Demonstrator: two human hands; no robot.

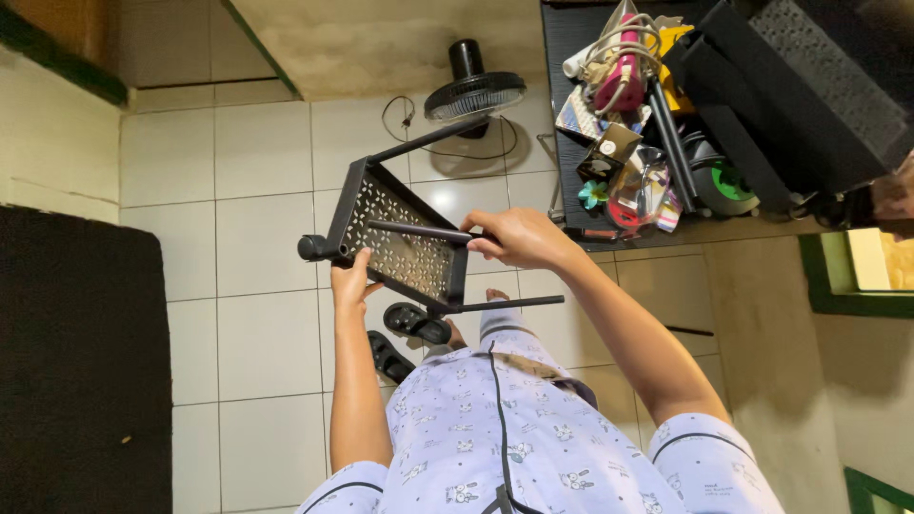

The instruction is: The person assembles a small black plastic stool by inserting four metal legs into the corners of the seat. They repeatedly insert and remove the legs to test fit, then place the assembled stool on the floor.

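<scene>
Head view, and it looks flipped: the person's body sits at the bottom of the frame. We see a black perforated shelf tray (400, 243) held up in the middle of the frame, over the white tiled floor (257, 190). Left hand (350, 284) sits at the tray's lower left edge, fingers partly spread against it. Right hand (514, 238) is curled around a thin black rod (419, 231) lying across the tray. A second rod (505, 305) sticks out below. We judge the rod end should be lined up square to its corner socket, tray held steady, no forcing. A black fan (473, 90) and a cluttered tabletop (571, 205) are at the upper right; sandals (405, 333) lie on the floor.
</scene>
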